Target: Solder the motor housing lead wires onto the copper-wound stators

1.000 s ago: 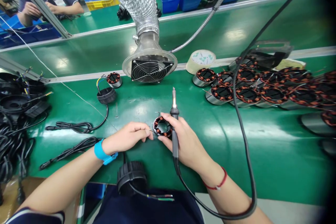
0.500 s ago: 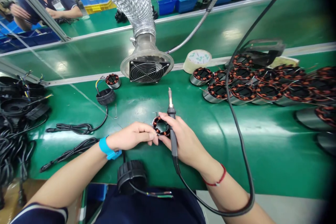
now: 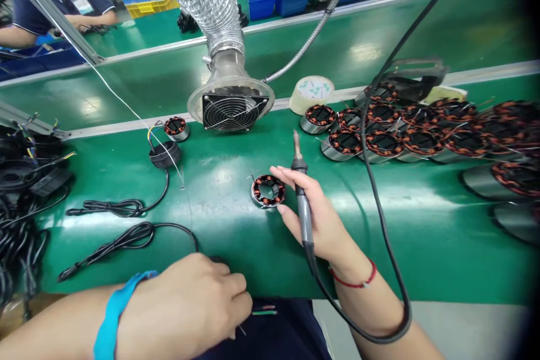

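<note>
Right hand [image 3: 314, 219] grasps the soldering iron [image 3: 302, 197], long axis running near-to-far, tip toward the surface's far edge; fingertips touch the stator [image 3: 268, 190] (mid-surface). Left hand [image 3: 189, 304], at the near edge, pinches coloured wires [image 3: 264, 310]. Extraction fan [image 3: 230, 107] and more stators [image 3: 379, 138] lie beyond.
</note>
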The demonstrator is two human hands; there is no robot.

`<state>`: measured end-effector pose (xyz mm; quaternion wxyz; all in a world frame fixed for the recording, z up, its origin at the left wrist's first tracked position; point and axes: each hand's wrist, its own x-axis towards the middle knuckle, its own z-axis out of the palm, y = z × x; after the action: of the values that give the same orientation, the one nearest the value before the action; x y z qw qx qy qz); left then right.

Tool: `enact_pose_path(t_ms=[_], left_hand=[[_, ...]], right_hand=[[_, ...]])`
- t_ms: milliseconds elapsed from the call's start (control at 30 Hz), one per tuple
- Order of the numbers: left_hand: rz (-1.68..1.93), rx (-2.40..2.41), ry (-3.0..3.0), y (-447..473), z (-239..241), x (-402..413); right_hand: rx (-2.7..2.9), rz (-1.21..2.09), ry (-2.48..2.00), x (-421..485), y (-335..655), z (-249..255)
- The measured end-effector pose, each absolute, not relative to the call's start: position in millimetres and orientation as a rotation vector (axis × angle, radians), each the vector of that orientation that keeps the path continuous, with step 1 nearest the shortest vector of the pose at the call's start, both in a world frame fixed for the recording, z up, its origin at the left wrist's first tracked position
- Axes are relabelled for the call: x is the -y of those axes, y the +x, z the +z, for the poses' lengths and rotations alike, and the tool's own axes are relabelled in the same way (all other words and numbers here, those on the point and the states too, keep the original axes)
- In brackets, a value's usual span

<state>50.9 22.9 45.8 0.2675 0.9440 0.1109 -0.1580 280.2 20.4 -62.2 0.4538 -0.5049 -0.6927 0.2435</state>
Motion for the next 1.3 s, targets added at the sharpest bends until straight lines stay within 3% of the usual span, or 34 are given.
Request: enact_pose_path(t_ms=[133, 300, 667, 933, 1167, 1300], left_hand=[[-0.281, -0.471, 2.601, 51.4, 32.3, -27.4], [0.004, -0.833, 2.28, 52.2, 24.2, -60.9], [0.074, -0.655, 1.866, 52.2, 19.3, -72.8], [0.085, -0.665, 1.8, 52.0, 17.8, -72.4], [0.488, -0.876, 1.246, 55.4, 6.4, -71.4], [0.43, -0.912, 1.261, 65.2, 6.2, -68.9]], right_hand=[[1.636, 0.555, -1.251, -14.2, 273.1, -52.2], [1.463, 0.818, -1.246, -5.6, 254.3, -34.3], [1.224, 1.185, -0.936, -10.8, 228.3, -20.7], [1.285, 1.131, -0.904, -11.7, 230.6, -19.5], [1.27, 1.053, -1.044, -10.1, 229.0, -28.6], [1.234, 1.0, -1.033, -9.5, 226.4, -33.1]])
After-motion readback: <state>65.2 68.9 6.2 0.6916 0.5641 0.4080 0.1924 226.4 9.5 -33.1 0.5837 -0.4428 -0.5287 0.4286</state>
